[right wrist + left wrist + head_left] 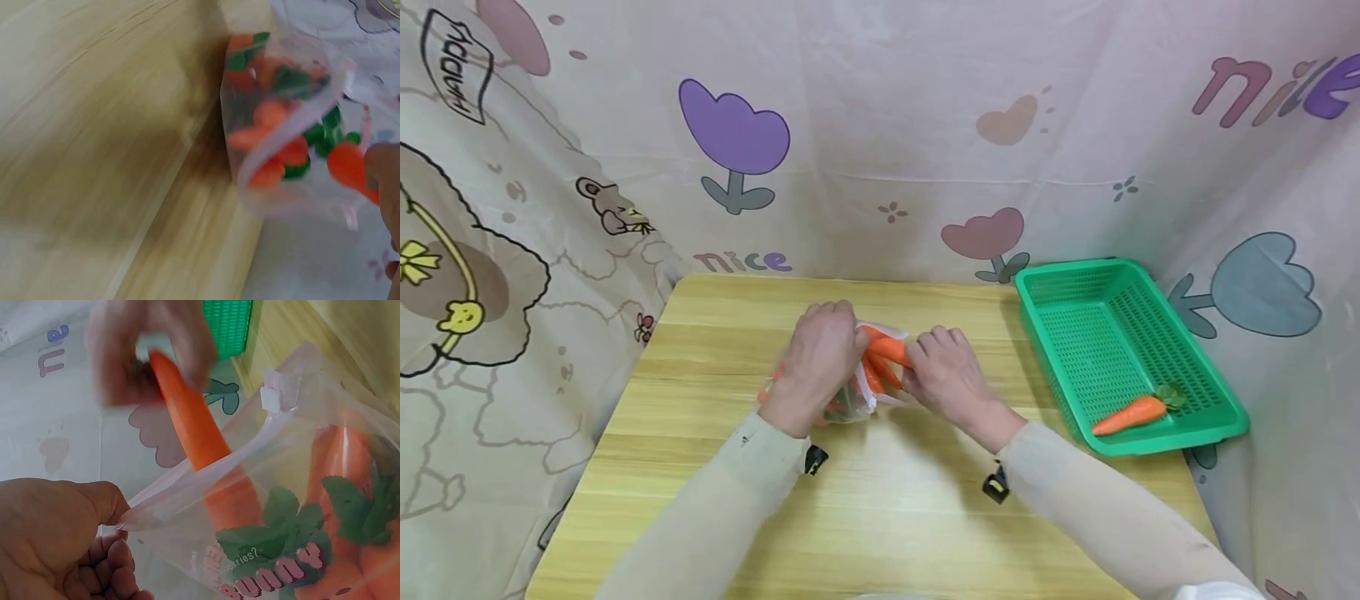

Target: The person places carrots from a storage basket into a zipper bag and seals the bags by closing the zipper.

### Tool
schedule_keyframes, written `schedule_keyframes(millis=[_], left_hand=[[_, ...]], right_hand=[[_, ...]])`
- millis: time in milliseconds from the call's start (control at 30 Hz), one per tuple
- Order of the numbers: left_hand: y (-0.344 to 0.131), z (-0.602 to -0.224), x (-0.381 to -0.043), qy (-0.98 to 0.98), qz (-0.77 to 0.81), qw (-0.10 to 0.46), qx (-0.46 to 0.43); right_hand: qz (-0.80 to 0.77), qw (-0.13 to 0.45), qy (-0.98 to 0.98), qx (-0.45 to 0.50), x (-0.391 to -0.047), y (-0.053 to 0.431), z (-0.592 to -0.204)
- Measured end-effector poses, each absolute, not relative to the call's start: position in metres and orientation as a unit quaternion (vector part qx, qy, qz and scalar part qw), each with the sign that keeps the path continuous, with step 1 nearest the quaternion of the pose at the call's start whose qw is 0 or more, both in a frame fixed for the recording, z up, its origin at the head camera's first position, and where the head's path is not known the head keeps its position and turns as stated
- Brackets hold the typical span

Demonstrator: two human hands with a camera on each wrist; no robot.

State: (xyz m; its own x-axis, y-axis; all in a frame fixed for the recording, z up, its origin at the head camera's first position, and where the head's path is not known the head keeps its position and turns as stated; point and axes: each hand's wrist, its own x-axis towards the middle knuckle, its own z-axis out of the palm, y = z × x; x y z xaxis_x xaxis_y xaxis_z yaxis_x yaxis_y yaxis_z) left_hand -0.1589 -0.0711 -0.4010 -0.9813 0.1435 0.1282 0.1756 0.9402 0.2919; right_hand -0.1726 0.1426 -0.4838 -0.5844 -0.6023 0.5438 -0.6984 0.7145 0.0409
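Note:
My left hand (822,354) pinches the open rim of a clear zip bag (156,499) between thumb and fingers. The bag has a pale pink edge, a white slider (270,400) and "BUNNY" printing, and several carrots with green leaves (340,456) show through it. My right hand (947,371) grips one orange carrot (190,428) by its bare end at the bag's mouth. That carrot's other end lies inside the bag, behind the clear film in the left wrist view. In the right wrist view only part of the right hand (384,181) shows, at the edge.
A green plastic basket (1078,333) stands at the right of the wooden table (880,508). One carrot (1131,415) with a leafy top lies in its near end. A patterned curtain (865,125) hangs behind the table and along both sides.

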Motion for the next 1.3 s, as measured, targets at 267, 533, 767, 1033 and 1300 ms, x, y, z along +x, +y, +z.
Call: schedule_keyframes(millis=[267,533,767,1033,1300], left_hand=[[-0.061,-0.406,-0.156,-0.983,-0.137,0.078,-0.091],[-0.066,-0.408,-0.160,-0.982,-0.157,0.074,-0.070],[-0.080,-0.397,-0.164,-0.978,-0.196,0.062,-0.035],[-0.081,-0.396,-0.159,-0.974,-0.219,0.051,-0.020],[-0.081,-0.390,-0.152,-0.977,-0.210,-0.003,-0.018]], right_hand=[[-0.059,0.271,-0.901,0.334,-0.182,0.096,-0.507],[0.000,0.211,-0.926,0.314,-0.181,0.091,-0.512],[0.217,0.198,-0.937,0.189,-0.170,0.123,-0.528],[0.415,-0.074,-0.902,0.089,-0.168,0.126,-0.515],[0.638,-0.140,-0.748,0.116,-0.183,0.082,-0.468]])
